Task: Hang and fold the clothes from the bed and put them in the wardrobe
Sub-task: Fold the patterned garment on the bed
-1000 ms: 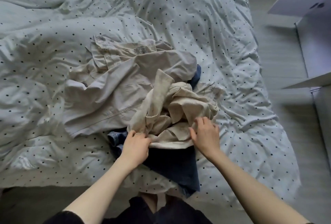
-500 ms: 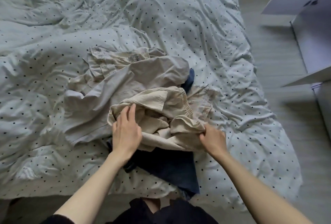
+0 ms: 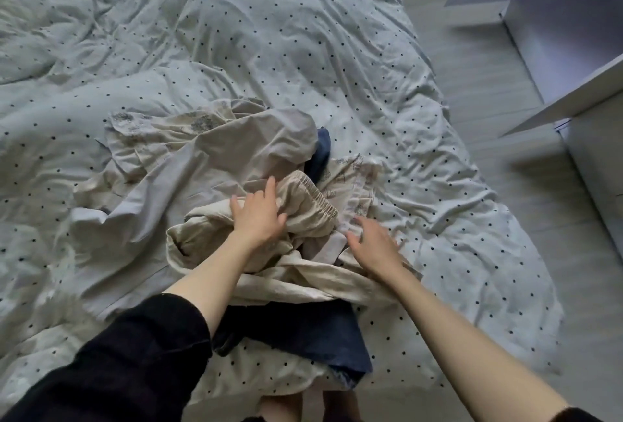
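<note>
Clothes lie heaped on dotted duvet (image 3: 337,50): beige trousers (image 3: 313,216) atop grey shirt (image 3: 215,165) and navy garment (image 3: 303,330). Left hand (image 3: 258,217) presses trousers, fingers spread flat. Right hand (image 3: 374,246), fingers extended, touches the cloth.

Pale plank floor (image 3: 478,91) beside the bed, white furniture (image 3: 553,33) (open panels) at right, soft dim light.
</note>
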`<control>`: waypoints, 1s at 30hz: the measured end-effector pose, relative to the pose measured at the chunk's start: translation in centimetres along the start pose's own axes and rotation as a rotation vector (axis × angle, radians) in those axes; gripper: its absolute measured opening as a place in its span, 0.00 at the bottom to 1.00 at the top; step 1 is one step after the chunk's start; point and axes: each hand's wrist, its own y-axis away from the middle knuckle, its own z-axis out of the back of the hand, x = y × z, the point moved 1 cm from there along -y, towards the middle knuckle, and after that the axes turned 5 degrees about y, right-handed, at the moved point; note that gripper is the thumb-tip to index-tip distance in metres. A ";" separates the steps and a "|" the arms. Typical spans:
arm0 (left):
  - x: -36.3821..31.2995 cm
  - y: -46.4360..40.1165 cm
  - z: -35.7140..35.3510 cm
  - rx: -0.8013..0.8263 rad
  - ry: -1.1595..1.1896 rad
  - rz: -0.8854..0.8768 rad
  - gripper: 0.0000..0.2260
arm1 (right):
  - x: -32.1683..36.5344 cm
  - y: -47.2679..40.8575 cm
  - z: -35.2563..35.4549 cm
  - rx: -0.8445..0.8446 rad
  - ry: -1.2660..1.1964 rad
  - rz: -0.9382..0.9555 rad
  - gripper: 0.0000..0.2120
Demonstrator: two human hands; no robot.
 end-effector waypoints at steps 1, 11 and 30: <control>-0.1 0.4 -0.2 0.024 -0.021 -0.007 0.24 | 0.9 -0.2 -0.2 0.012 -0.069 0.016 0.23; 1.6 9.8 -2.1 -0.221 0.305 -0.404 0.11 | 3.2 0.3 -0.3 0.408 -0.767 -0.427 0.15; -5.7 7.2 19.3 -0.257 0.502 -0.578 0.32 | 13.7 5.7 26.3 -0.040 -0.770 0.288 0.10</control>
